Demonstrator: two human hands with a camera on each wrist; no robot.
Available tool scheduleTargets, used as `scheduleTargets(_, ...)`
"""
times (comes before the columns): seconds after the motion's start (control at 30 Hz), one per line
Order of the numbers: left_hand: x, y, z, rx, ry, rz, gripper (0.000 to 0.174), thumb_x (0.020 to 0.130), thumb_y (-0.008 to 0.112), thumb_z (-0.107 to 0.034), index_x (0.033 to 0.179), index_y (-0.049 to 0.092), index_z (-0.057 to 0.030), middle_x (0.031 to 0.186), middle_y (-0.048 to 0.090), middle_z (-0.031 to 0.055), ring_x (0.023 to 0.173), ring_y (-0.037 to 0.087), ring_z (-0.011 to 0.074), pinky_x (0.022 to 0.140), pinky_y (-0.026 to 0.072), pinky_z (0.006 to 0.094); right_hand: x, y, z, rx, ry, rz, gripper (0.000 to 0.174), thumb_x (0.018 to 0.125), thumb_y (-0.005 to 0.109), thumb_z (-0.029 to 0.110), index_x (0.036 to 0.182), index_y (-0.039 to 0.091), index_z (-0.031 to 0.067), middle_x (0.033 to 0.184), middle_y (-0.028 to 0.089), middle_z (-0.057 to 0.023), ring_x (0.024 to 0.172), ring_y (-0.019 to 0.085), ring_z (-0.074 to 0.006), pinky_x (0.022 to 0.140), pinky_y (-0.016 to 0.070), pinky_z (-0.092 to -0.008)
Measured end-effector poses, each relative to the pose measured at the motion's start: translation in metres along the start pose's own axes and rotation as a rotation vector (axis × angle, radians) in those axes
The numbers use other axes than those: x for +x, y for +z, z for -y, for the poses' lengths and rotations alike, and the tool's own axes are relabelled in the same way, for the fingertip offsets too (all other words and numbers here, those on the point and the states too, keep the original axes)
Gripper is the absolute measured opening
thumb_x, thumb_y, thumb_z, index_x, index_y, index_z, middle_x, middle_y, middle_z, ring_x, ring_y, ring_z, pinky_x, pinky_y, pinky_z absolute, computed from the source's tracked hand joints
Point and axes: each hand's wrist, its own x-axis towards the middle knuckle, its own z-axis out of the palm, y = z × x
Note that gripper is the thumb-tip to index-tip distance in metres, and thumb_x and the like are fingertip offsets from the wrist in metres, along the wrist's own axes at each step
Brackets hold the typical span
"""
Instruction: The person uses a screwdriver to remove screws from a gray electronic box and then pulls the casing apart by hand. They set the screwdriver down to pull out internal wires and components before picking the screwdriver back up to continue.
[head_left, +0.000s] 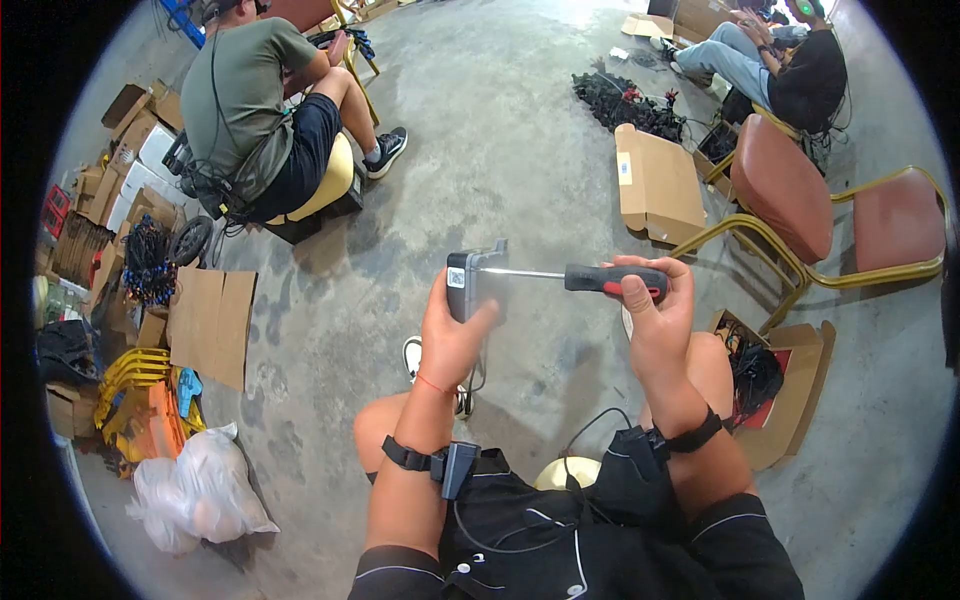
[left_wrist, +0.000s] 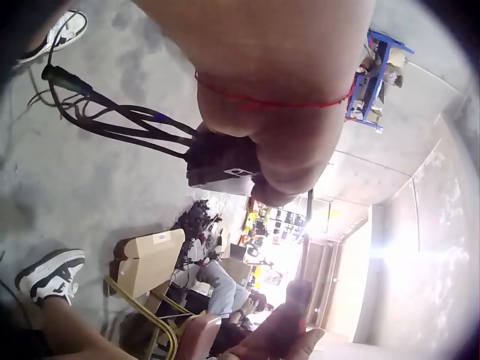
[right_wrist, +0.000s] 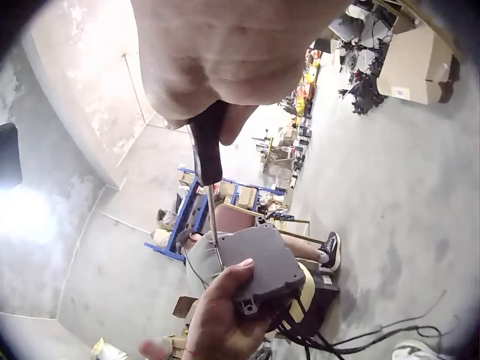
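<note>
A grey box with mounting ears and dark cables (right_wrist: pixel 261 259) is gripped along its edge by my left hand (head_left: pixel 452 335), thumb across it. In the head view a white label shows on the box's dark side (head_left: pixel 456 278). My right hand (head_left: pixel 660 320) holds a black and red screwdriver (head_left: pixel 610 280) by its handle, the shaft pointing left. The shaft reaches the box's edge near a corner in the right wrist view; whether the tip sits in a screw cannot be told.
Two seated people (head_left: pixel 250 110) (head_left: pixel 785 75) are farther off. Brown chairs (head_left: pixel 785 190), a cardboard box (head_left: pixel 655 185) and a box of cables (head_left: pixel 760 380) stand at the right. Cardboard (head_left: pixel 212 325), yellow items and white bags (head_left: pixel 205 485) lie at the left.
</note>
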Motion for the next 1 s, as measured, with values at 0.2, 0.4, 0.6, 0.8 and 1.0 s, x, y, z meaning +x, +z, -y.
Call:
scheduleTargets(0.2, 0.003, -0.005, 0.017, 0.16, 0.149, -0.043, 0.064, 0.084, 0.071, -0.006, 0.142, 0.043, 0.0033, 0.119, 0.06, 0.0105, 0.103, 0.061, 0.017, 0.089, 0.0521, 0.0312, -0.007, 0.001, 0.009, -0.143, 0.007, -0.053, 0.042, 0.091, 0.075, 0.016, 0.111, 0.04, 0.005, 0.107, 0.066, -0.0161, 0.091, 0.067, -0.0185, 0.08, 0.0571, -0.0303)
scheduleTargets(0.4, 0.0, -0.008, 0.012, 0.314, 0.176, -0.087, 0.072, 0.082, 0.07, -0.005, 0.148, 0.041, -0.003, 0.126, 0.063, 0.0116, 0.11, 0.062, 0.019, 0.096, 0.0489, 0.0315, -0.002, -0.003, 0.013, -0.237, 0.154, -0.052, 0.038, 0.094, 0.072, 0.027, 0.106, 0.046, 0.0029, 0.085, 0.066, -0.0119, 0.064, 0.064, -0.0133, 0.055, 0.0534, -0.025)
scheduleTargets(0.6, 0.0, -0.012, 0.006, 0.317, 0.238, -0.078, 0.069, 0.082, 0.071, -0.007, 0.145, 0.042, -0.0004, 0.124, 0.061, 0.0121, 0.108, 0.061, 0.0186, 0.095, 0.0489, 0.0322, 0.005, -0.018, 0.019, -0.4, 0.447, 0.124, 0.037, 0.097, 0.068, 0.035, 0.107, 0.055, 0.002, 0.073, 0.063, -0.0055, 0.05, 0.056, -0.0099, 0.044, 0.0426, -0.0224)
scheduleTargets(0.8, 0.001, -0.019, 0.01, 0.342, 0.178, -0.045, 0.072, 0.08, 0.069, -0.003, 0.147, 0.042, -0.0047, 0.123, 0.064, 0.0102, 0.109, 0.063, 0.0189, 0.096, 0.0491, 0.0318, -0.002, -0.017, 0.014, -0.533, -0.03, 0.238, 0.032, 0.092, 0.075, 0.021, 0.112, 0.056, 0.0052, 0.096, 0.06, -0.006, 0.081, 0.06, -0.0129, 0.069, 0.0485, -0.0255)
scheduleTargets(1.0, 0.0, -0.025, 0.008, 0.288, 0.154, -0.056, 0.071, 0.08, 0.07, -0.007, 0.146, 0.043, -0.0034, 0.12, 0.064, 0.0099, 0.106, 0.063, 0.018, 0.093, 0.0498, 0.031, 0.003, -0.017, 0.005, -0.569, -0.37, 0.417, 0.031, 0.091, 0.074, 0.012, 0.115, 0.055, 0.0057, 0.107, 0.057, -0.007, 0.091, 0.058, -0.0149, 0.077, 0.0489, -0.0279)
